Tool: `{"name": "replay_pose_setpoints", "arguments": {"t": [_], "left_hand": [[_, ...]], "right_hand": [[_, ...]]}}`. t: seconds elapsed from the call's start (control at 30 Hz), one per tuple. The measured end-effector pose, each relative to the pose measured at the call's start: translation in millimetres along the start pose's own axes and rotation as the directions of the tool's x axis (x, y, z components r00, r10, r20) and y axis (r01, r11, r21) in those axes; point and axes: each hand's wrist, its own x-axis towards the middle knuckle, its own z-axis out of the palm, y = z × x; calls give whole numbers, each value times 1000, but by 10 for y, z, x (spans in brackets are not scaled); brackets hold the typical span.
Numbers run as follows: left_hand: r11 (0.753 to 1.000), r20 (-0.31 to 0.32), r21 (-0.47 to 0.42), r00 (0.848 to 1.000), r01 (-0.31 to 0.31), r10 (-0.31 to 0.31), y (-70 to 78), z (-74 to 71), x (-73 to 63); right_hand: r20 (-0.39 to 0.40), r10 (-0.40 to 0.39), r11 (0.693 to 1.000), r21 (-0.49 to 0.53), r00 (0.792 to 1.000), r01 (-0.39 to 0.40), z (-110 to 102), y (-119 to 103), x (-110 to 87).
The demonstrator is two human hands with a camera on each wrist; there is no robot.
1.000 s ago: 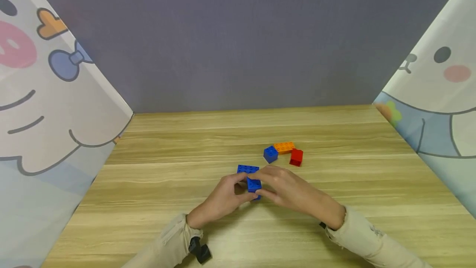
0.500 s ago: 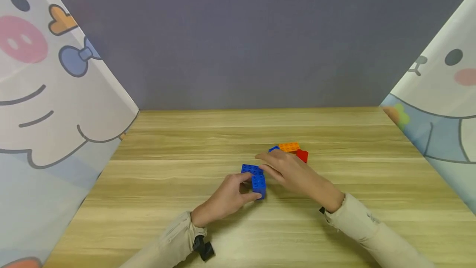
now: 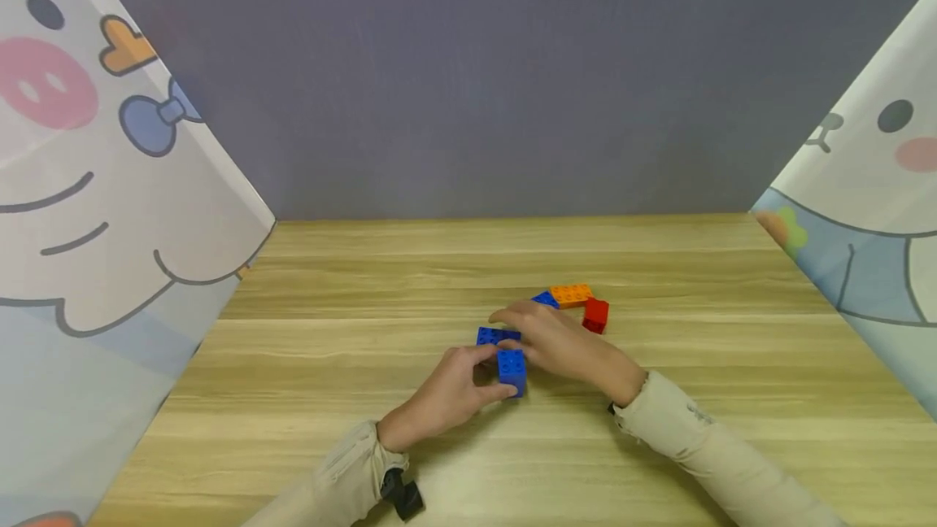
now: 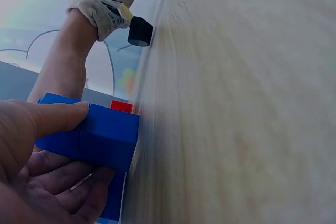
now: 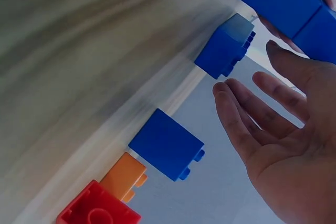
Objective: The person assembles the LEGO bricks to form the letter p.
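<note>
My left hand [image 3: 454, 389] pinches a stack of two blue building bricks [image 3: 512, 364] between thumb and fingers, low over the wooden table. The seam between the two bricks shows in the left wrist view, with the thumb [image 4: 65, 116] lying along the stack [image 4: 110, 137]. Just behind it lies a longer blue studded brick [image 3: 486, 335], partly covered by my right hand [image 3: 560, 340]. In the right wrist view the right hand [image 5: 283, 124] has its fingers loosely extended, fingertips close to the longer brick [image 5: 223, 48] and thumb near the stack, with nothing gripped.
Behind the right hand are a square blue brick [image 3: 545, 299], an orange eight-stud brick [image 3: 571, 294] and a red brick [image 3: 596, 315] on its side. A grey panel [image 3: 468, 88] borders the table's back; cartoon-printed panels [image 3: 146, 242] flank it.
The right hand has let go of the blue stack and moved off to its right, then back in over the longer brick. The left hand keeps its pinch on the stack.
</note>
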Motion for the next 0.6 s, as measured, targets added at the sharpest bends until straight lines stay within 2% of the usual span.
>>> {"name": "replay_pose_setpoints", "arguments": {"t": [0.43,0.6], "left_hand": [[1000,-14,1,1000,5,-5,20,6,-4],[1000,-16,5,1000,4,-4,16,6,-6]], "right_hand": [[85,34,998,48,996,-38,33,36,19],[101,20,999,45,995,-25,49,56,22]]}}
